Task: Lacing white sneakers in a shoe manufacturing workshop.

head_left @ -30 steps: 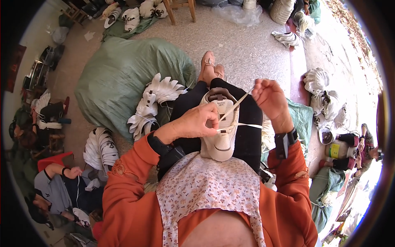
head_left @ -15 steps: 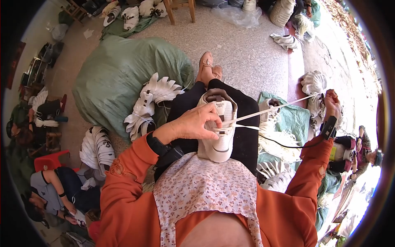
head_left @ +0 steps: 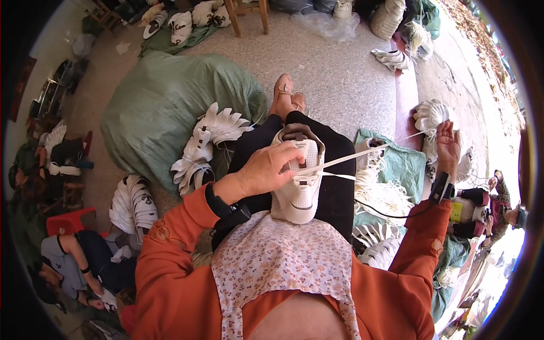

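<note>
Two hands busy: left hand (head_left: 266, 170) fingers curled over white shoe (head_left: 299, 181) on lap; right hand (head_left: 447, 144) out wide, fingers apparently pinching taut white lace (head_left: 351, 158). Beyond, green sack (head_left: 164, 107), piled shoe uppers (head_left: 209, 141).

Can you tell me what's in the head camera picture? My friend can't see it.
A person in orange sleeves holds a white shoe on their lap with the left hand, while the right hand pulls a white lace out sideways. More white shoe parts lie beside a green sack.
</note>
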A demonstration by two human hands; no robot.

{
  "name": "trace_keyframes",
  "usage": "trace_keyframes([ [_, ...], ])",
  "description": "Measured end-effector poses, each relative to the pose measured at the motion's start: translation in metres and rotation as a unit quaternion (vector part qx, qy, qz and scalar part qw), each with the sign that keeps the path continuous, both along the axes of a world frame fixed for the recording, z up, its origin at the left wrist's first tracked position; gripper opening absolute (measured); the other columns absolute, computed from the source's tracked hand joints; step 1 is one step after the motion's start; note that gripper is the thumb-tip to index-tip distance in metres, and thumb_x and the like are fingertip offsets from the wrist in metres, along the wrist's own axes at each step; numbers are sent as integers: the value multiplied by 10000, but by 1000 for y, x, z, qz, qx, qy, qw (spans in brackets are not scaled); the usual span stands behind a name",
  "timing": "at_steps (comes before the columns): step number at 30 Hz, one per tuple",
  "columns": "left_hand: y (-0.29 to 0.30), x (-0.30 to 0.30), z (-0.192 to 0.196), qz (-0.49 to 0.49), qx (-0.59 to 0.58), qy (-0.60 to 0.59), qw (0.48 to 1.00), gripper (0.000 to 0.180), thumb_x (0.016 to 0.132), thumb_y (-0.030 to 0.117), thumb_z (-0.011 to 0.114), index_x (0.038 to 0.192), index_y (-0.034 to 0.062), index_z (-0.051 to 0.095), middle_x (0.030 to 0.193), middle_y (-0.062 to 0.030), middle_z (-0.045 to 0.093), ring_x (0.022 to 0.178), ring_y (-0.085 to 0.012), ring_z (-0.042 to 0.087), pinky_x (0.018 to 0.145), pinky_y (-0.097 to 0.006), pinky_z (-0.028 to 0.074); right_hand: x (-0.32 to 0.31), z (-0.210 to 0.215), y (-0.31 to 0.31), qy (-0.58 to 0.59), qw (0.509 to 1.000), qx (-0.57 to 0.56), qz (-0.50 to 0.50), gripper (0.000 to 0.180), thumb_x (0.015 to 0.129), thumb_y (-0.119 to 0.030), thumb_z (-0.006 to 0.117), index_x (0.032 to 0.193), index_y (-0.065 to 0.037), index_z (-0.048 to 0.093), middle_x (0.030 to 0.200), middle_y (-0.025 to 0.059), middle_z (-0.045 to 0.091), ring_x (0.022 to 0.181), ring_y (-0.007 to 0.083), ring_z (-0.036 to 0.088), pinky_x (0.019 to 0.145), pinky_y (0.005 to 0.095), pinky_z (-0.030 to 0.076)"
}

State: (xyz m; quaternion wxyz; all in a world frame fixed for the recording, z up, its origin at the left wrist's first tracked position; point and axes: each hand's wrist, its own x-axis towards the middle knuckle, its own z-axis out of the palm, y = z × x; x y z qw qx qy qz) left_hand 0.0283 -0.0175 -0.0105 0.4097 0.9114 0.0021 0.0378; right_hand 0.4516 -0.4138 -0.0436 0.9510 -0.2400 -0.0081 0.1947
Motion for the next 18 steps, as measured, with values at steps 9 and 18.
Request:
trace_keyframes([
  [9, -59, 32, -15, -153, 246, -78, 954, 426, 817, 73, 607, 1237, 6, 571, 1136, -136, 650, 801, -254, 705, 673, -344, 567, -29, 30, 42, -79, 993, -65, 57, 339, 986, 8, 535, 1318, 68, 504, 1282, 170, 620, 1102, 220, 644, 1031, 363, 512],
  [18, -6, -30, 62, -124, -304, 194, 925, 364, 929, 100, 639, 1288, 39, 619, 775, -31, 615, 679, -74, 582, 634, -239, 486, 15, -50, -61, 122, 990, 37, -59, 286, 985, 9, 532, 1263, 72, 559, 1190, 186, 670, 1005, 271, 688, 886, 359, 605],
])
